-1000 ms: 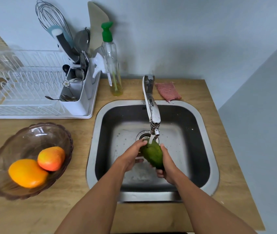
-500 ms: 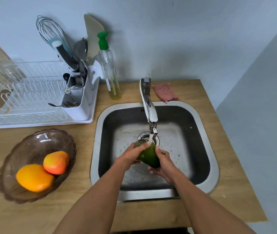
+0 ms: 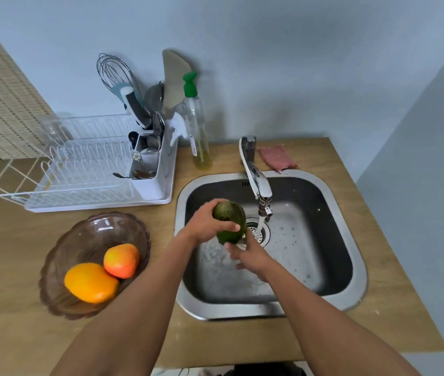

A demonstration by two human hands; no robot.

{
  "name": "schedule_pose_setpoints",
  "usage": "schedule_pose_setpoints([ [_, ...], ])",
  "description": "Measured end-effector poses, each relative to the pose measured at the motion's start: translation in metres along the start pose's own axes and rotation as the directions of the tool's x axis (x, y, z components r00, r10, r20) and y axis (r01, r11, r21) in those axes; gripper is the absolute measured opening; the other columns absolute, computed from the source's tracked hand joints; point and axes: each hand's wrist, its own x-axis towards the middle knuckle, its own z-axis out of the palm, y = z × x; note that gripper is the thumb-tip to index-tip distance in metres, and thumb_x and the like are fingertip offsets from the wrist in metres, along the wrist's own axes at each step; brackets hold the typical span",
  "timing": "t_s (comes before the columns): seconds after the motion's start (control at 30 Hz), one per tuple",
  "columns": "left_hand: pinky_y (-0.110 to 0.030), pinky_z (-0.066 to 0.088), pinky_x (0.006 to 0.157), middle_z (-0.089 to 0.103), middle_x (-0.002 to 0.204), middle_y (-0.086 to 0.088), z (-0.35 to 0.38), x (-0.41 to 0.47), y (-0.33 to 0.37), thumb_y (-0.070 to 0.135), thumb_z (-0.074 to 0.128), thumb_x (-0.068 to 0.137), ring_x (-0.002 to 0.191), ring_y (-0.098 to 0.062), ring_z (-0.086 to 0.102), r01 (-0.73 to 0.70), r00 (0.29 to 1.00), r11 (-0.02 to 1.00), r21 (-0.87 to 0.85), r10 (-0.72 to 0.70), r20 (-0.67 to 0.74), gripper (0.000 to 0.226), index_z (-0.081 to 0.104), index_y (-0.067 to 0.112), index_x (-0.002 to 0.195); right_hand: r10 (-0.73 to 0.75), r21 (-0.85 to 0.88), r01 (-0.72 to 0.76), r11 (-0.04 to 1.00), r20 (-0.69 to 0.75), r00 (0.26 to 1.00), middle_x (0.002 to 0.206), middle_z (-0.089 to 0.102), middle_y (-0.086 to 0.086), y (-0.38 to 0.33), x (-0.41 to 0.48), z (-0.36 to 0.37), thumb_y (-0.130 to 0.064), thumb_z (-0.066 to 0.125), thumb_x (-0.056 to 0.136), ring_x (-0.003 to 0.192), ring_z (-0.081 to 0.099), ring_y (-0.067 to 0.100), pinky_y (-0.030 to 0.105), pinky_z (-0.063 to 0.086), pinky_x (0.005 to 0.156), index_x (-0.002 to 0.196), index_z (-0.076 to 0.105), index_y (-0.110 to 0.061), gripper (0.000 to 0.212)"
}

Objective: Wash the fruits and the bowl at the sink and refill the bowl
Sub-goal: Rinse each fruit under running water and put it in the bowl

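My left hand (image 3: 207, 225) grips a green avocado (image 3: 229, 219) above the left part of the steel sink (image 3: 351, 240), just left of the water stream. Below the fruit, my right hand (image 3: 248, 256) hangs with fingers loosely spread, its fingertips close to or touching the avocado's lower end. Water runs from the tap (image 3: 256, 180) into the drain. On the counter to the left stands a brown glass bowl (image 3: 85, 240) holding an orange fruit (image 3: 90, 282) and a red-orange fruit (image 3: 122, 260).
A white dish rack (image 3: 80, 172) with a utensil holder stands at the back left. A soap bottle with a green pump (image 3: 198, 126) is beside it. A pink cloth (image 3: 277, 157) lies behind the sink. A wall closes the right side.
The avocado has moved left and up out of the water stream, held in my left hand. My right hand has slipped below it and opened. The camera view has shifted left.
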Motion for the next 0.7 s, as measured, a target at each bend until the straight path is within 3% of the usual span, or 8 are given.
schedule_pose_setpoints([
  [0.1,-0.037,0.053,0.097,0.054,0.125,-0.001,-0.011,-0.013,0.001,0.03,0.086,0.064,0.113,-0.019,0.056,-0.043,0.999,0.999,0.01,0.043,0.017,0.077,0.047,0.034,0.131,-0.143,-0.067,0.134,0.989,-0.168,0.975,0.126,0.057,-0.001,0.001,0.001,0.013,-0.027,0.07,0.086,0.114,0.058,0.028,0.044,0.053,0.09,0.131,0.034,-0.039,0.058],
  [0.2,-0.039,0.054,0.097,0.058,0.12,-0.002,-0.011,-0.03,-0.011,0.023,0.085,0.069,0.112,-0.02,0.058,-0.022,0.995,0.995,0.097,0.012,0.099,0.07,0.048,0.028,0.128,-0.17,-0.23,0.129,0.965,-0.167,0.971,0.12,0.056,-0.003,0.013,-0.009,0.018,-0.02,0.072,0.084,0.116,0.055,0.025,0.038,0.046,0.097,0.14,0.033,-0.026,0.069],
  [0.37,-0.029,0.054,0.092,0.057,0.121,-0.002,-0.019,-0.041,-0.015,0.017,0.085,0.07,0.113,-0.018,0.057,-0.068,0.994,0.997,0.028,0.065,0.089,0.071,0.048,0.028,0.128,-0.308,-0.35,0.213,0.912,-0.243,0.92,0.121,0.058,-0.005,0.014,-0.021,0.025,-0.025,0.068,0.087,0.107,0.06,0.019,0.036,0.049,0.093,0.142,0.031,-0.026,0.067],
  [0.5,-0.031,0.05,0.097,0.058,0.122,0.0,-0.027,-0.048,-0.018,0.027,0.084,0.073,0.115,-0.019,0.055,-0.057,0.994,0.98,0.191,0.038,0.1,0.073,0.045,0.025,0.134,-0.268,-0.505,0.156,0.849,-0.156,0.951,0.124,0.058,0.002,0.01,-0.023,0.026,-0.027,0.069,0.085,0.108,0.061,0.026,0.044,0.051,0.092,0.141,0.03,-0.026,0.069],
  [0.6,-0.024,0.048,0.09,0.056,0.122,0.001,-0.027,-0.056,-0.019,0.027,0.083,0.074,0.113,-0.017,0.054,-0.093,0.994,0.985,0.147,0.083,0.072,0.07,0.045,0.027,0.133,-0.387,-0.576,0.202,0.792,-0.217,0.896,0.128,0.056,-0.001,0.012,-0.034,0.031,-0.033,0.063,0.089,0.108,0.061,0.023,0.044,0.053,0.091,0.144,0.027,-0.027,0.065],
  [0.7,-0.03,0.049,0.095,0.057,0.125,-0.002,-0.026,-0.062,-0.03,0.031,0.083,0.073,0.115,-0.02,0.054,-0.046,0.997,0.986,0.162,0.035,0.07,0.073,0.044,0.023,0.135,-0.364,-0.657,0.18,0.732,-0.155,0.918,0.126,0.059,0.002,0.012,-0.039,0.033,-0.033,0.062,0.09,0.109,0.062,0.028,0.044,0.052,0.091,0.143,0.03,-0.027,0.062],
])
